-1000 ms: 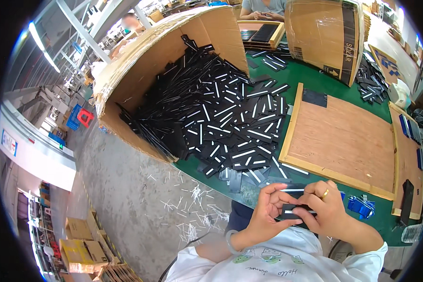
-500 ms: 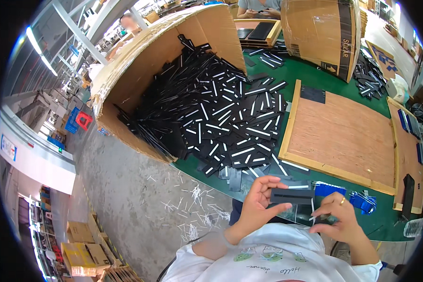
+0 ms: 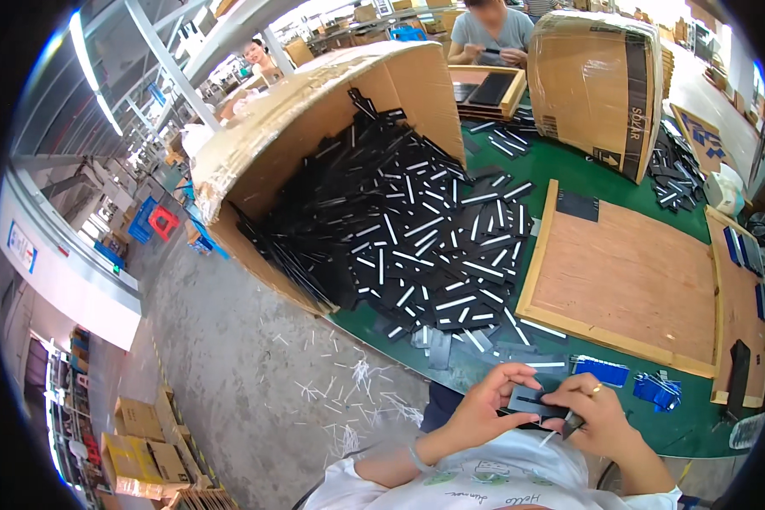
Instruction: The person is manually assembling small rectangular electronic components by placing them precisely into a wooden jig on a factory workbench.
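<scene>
Close to my body, my left hand (image 3: 484, 408) grips a flat black rectangular piece (image 3: 525, 397) between thumb and fingers. A dark slot or stripe runs along its face. My right hand (image 3: 599, 416), with a ring on one finger, is closed on the piece's right end, the fingers pressing on it. Below that hand a thin white strip (image 3: 549, 440) sticks out; whether the fingers hold it is hidden. Beyond my hands lies a large heap of similar black pieces (image 3: 416, 229), many with white strips, spilling from a cardboard box (image 3: 272, 106) tipped on its side.
On the green table (image 3: 646, 183) are a wood-framed board (image 3: 620, 280), blue pieces (image 3: 599, 370) and a bundle of blue pieces (image 3: 657, 391). Another carton (image 3: 582, 93) stands at the back, near a seated co-worker (image 3: 489, 38). White scraps (image 3: 365, 374) litter the floor at left.
My right hand has moved left onto the black piece, which is now lower and tilted. Before, it pinched a white strip at the piece's right end. The whole view has shifted.
</scene>
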Demonstrator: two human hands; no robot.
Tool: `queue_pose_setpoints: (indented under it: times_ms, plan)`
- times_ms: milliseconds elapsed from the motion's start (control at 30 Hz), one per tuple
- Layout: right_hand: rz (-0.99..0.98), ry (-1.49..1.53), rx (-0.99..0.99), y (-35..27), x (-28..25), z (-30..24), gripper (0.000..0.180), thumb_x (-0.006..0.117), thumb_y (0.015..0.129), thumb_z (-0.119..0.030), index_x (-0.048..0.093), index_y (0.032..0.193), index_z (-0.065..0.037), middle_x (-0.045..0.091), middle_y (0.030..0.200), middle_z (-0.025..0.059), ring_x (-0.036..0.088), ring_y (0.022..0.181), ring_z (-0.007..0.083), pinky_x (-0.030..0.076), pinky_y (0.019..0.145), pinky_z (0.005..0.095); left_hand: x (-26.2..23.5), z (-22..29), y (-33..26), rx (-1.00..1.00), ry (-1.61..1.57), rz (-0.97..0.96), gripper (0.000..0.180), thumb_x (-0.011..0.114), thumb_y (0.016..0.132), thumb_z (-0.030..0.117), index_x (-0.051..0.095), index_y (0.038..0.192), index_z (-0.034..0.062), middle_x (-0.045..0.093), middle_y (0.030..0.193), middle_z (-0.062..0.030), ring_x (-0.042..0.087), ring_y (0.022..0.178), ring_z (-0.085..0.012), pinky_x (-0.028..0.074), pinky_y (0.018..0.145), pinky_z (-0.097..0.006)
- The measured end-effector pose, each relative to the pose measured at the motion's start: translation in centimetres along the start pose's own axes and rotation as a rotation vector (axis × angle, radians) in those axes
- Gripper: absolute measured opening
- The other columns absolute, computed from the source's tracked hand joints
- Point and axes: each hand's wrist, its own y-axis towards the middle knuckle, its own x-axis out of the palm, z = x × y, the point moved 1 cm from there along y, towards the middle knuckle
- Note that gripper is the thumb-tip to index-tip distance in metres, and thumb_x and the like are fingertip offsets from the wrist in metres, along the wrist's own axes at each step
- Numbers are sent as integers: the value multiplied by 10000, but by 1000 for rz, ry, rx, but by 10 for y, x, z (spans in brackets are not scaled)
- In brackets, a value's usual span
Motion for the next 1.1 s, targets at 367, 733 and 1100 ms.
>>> queue_pose_setpoints:
  times_ms: [367, 733, 1100]
  plan:
    - [2, 10, -123, 6, 4, 4, 358, 620, 494, 71, 700, 807, -84, 594, 740, 38, 585, 602, 190, 462, 509, 307, -7, 5, 3, -7, 34, 27, 598, 717, 731, -49, 419, 1237, 61, 538, 1118, -68, 537, 1031, -103, 486, 809, -239]
    - [165, 21, -69, 4, -3, -1, 276, 783, 604, -18, 695, 862, -62, 615, 866, 73, 611, 681, 178, 471, 532, 287, -15, 12, 11, 46, -1, 122, 608, 717, 711, -84, 425, 1223, 66, 534, 1112, -82, 557, 964, -115, 486, 837, -256]
    - [-88, 814, 543, -12, -4, 17, 352, 676, 777, 43, 565, 1111, 33, 682, 816, 91, 502, 549, 24, 372, 493, 163, -10, 7, 7, 184, 82, -102, 530, 666, 759, -91, 456, 1231, 31, 506, 1170, -114, 558, 1072, -183, 512, 855, -298]
